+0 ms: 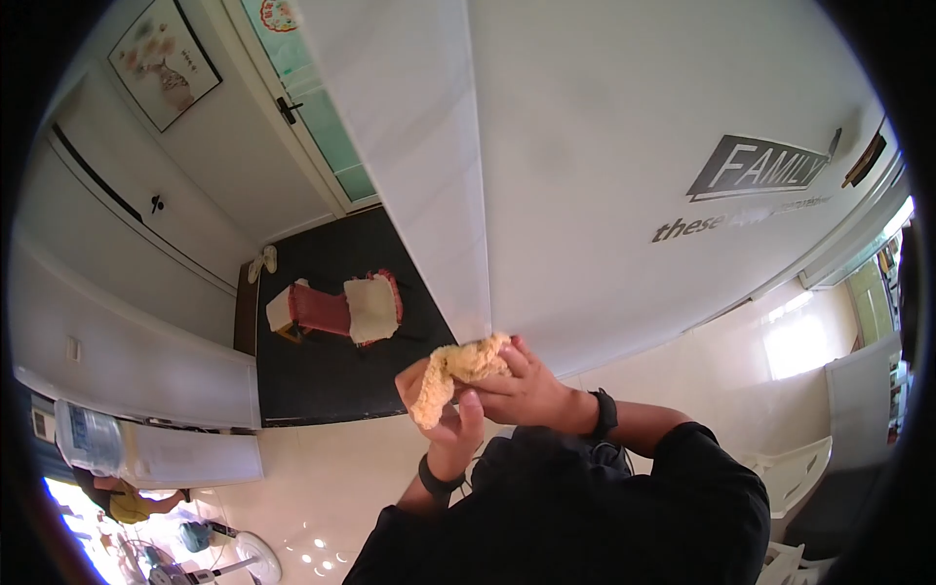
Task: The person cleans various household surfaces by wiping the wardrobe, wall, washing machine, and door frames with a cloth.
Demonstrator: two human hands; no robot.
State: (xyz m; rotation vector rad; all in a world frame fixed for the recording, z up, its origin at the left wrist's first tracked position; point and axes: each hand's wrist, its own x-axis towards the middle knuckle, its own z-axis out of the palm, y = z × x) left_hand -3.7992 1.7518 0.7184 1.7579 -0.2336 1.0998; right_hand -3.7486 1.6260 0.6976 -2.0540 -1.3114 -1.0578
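Note:
A fluffy pale yellow-orange cloth is bunched between my two hands, close in front of my dark shirt. My left hand holds the cloth's lower end, with its thumb up and the fingers behind the fabric. On the other side, my right hand grips the upper end, its fingers wrapped round it. Both wrists wear black bands. Part of the fingers is hidden by the cloth.
A chair with a red and cream cover stands on a black floor area. A white wall with FAMILY lettering rises ahead. At the lower left are a water bottle, a fan and a person; white chairs stand at right.

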